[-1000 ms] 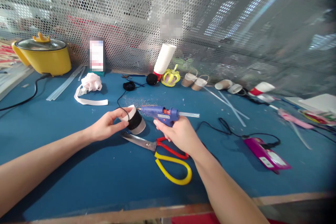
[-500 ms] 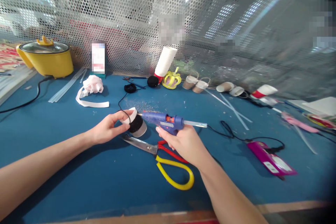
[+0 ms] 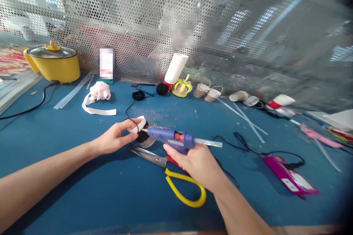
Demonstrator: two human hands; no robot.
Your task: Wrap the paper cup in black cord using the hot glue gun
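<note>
My left hand pinches the white rim of a small cup, which lies tilted and has a black yarn band around its middle. A strand of black yarn runs from that hand back to a small black yarn ball. My right hand is wrapped around the handle of a blue hot glue gun, with a clear glue stick jutting from its rear. The nozzle is at the cup, close to my left fingertips; whether it touches I cannot tell. Below the gun lie scissors with red and yellow handles, partly hidden by my right hand.
At the back stand a yellow electric pot, a phone, stacked paper cups and a yellow crown-shaped piece. A crumpled white ribbon lies left. On the right are loose glue sticks, a purple power strip and cords.
The glue gun's nozzle has shifted left and down across the cup, from beside the rim toward my left fingertips. Both hands keep their holds. The whole view has shifted slightly.
</note>
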